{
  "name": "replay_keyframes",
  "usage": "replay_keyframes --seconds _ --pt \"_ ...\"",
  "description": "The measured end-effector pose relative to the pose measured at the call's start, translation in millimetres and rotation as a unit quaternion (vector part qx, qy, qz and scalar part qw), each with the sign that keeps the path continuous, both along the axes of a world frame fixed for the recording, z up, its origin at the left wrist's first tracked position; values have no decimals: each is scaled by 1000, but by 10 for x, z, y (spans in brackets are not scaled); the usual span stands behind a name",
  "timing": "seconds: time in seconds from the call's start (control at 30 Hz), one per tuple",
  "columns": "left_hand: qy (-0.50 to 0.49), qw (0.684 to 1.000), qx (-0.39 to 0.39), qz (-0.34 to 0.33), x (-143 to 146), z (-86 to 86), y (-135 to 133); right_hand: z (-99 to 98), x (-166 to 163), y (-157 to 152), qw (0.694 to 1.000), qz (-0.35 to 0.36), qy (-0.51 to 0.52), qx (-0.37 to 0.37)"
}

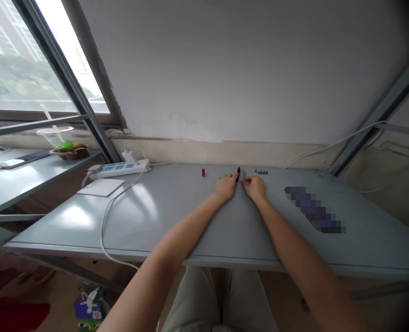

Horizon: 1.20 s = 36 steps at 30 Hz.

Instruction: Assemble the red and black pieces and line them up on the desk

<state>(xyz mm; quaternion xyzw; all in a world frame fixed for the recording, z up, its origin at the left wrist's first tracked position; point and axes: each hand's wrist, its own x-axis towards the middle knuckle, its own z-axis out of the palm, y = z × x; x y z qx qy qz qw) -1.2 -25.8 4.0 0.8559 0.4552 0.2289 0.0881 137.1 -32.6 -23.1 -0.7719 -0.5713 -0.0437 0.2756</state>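
At the back of the grey desk, my left hand (227, 185) has its fingers closed around a small black-and-red cylinder (238, 171) that stands upright. Just to its right, my right hand (255, 187) is pinched, with its fingertips at a small clear plastic piece (243, 174). The fine shape of that piece is too small to make out. A red cylinder (203, 172) stands alone to the left of my hands. Beyond my right hand, several tiny dark pieces (262, 173) lie in a row.
A power strip (121, 168) and a white flat square (101, 187) lie at the left, with a white cable (104, 216) running over the desk's front edge. A pixelated phone-like object (313, 210) lies at right. A plastic cup (57, 134) stands on the side shelf.
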Motion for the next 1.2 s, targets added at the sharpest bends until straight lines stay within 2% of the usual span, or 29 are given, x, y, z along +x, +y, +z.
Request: replay_keyframes --seconds 0.1,0.23,0.43,0.53,0.67,0.87,1.2 --pt "-10 999 10 38 -23 30 54 4 0 5 1000 0 6 -6" --pt "-56 996 -20 73 -130 20 140 16 -3 11 1000 -1 17 -9" --pt "-213 968 -80 106 -311 -122 183 18 -2 20 1000 3 28 -9" --pt "-270 952 -103 96 -355 -175 150 35 4 3 1000 2 24 -7" --pt "-312 940 -117 69 -351 -152 78 106 -9 -62 1000 3 -1 -23" --pt "-324 935 -127 63 -319 -65 -4 189 -73 -129 998 22 -27 -50" --pt "-336 932 -124 51 -313 -43 -25 202 -87 -132 997 27 -40 -55"
